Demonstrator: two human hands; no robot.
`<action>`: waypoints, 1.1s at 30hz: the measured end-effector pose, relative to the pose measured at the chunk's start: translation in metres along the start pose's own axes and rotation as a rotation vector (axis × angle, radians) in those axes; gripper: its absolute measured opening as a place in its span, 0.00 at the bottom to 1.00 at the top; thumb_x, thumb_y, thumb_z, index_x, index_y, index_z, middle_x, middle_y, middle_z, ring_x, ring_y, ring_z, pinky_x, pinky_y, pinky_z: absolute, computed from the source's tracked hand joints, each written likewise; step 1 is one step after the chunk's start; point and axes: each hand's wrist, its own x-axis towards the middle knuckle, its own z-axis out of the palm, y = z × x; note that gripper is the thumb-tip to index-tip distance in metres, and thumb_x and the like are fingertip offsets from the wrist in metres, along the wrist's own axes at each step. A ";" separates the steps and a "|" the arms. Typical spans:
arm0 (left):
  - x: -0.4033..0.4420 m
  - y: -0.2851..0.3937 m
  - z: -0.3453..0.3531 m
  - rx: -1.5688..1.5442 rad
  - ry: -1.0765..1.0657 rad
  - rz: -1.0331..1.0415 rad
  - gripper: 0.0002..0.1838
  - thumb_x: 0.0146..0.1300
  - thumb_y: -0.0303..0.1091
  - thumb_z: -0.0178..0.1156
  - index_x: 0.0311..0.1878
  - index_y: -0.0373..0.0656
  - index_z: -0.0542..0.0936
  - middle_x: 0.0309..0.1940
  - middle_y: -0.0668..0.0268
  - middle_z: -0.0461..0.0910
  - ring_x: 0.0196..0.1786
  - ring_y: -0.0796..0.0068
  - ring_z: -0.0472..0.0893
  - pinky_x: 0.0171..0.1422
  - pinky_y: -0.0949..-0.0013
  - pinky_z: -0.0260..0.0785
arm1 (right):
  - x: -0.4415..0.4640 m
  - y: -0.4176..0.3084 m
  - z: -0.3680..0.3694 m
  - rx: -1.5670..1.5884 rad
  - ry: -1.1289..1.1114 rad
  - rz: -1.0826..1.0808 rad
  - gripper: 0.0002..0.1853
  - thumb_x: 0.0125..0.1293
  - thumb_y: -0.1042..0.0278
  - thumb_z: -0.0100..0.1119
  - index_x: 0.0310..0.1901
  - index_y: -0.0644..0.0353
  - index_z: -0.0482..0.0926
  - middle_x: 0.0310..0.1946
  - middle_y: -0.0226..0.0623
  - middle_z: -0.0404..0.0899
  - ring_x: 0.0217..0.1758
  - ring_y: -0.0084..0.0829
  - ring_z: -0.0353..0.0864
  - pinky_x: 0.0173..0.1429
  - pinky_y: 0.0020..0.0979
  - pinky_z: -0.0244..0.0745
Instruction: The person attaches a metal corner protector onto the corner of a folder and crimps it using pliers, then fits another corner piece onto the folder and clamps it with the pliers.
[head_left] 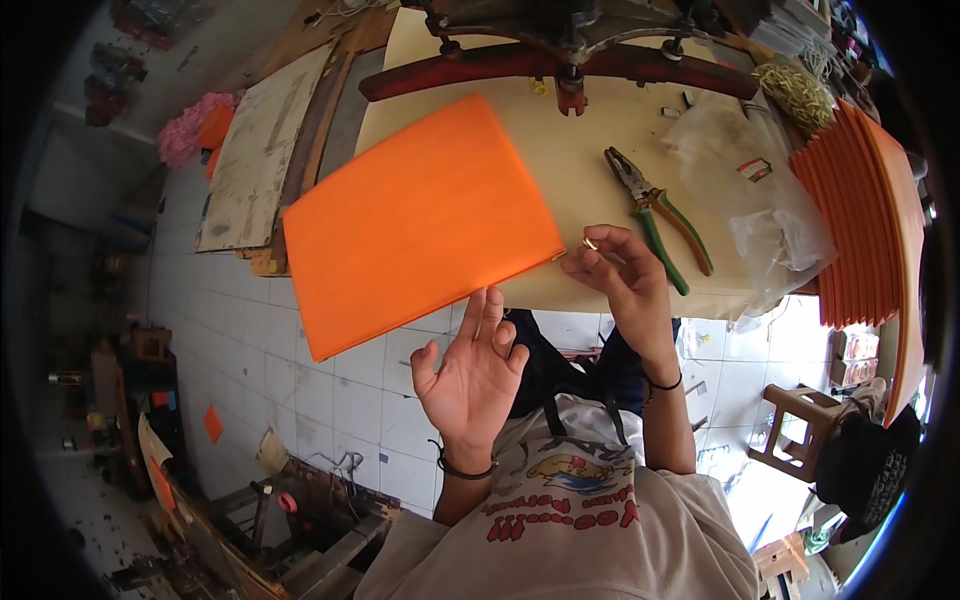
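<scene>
An orange flat folder or cover (420, 220) lies slanted on the table, its near edge jutting past the tabletop. My left hand (470, 370) is palm up with fingers extended, its fingertips at the folder's lower edge. A small gold metal piece (557, 256) sits at the folder's right corner. Beside that corner my right hand (630, 290) pinches another small gold metal corner piece (590, 243) between thumb and finger. Combination pliers (660, 215) with green and orange handles rest just beyond my right hand, jaws pointing away.
A red and black metal press frame (570, 70) spans the table's far side. Clear plastic bags (770, 230) lie at the right, near a tall stack of orange folders (860, 210). A brown stool (795, 430) stands on the tiled floor, and a worn board (265, 150) is at the left.
</scene>
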 end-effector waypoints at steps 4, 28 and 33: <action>-0.001 -0.002 0.000 0.038 -0.016 0.001 0.44 0.62 0.47 0.58 0.75 0.37 0.52 0.69 0.58 0.63 0.50 0.68 0.71 0.50 0.64 0.63 | 0.001 0.002 0.000 -0.007 -0.002 -0.007 0.14 0.73 0.75 0.53 0.57 0.72 0.70 0.47 0.42 0.80 0.53 0.32 0.83 0.61 0.30 0.78; 0.056 -0.013 0.008 0.564 0.149 0.231 0.23 0.77 0.38 0.47 0.67 0.31 0.63 0.67 0.50 0.67 0.71 0.53 0.67 0.76 0.48 0.63 | -0.004 0.008 0.004 -0.032 0.107 -0.105 0.15 0.70 0.78 0.58 0.56 0.70 0.72 0.45 0.42 0.81 0.47 0.31 0.84 0.55 0.30 0.82; 0.024 -0.003 0.002 0.631 0.211 0.206 0.21 0.77 0.36 0.47 0.66 0.31 0.65 0.64 0.49 0.71 0.66 0.51 0.73 0.72 0.45 0.67 | -0.023 0.011 0.005 -0.071 0.071 -0.064 0.14 0.69 0.78 0.59 0.55 0.70 0.73 0.43 0.43 0.82 0.47 0.32 0.85 0.55 0.31 0.81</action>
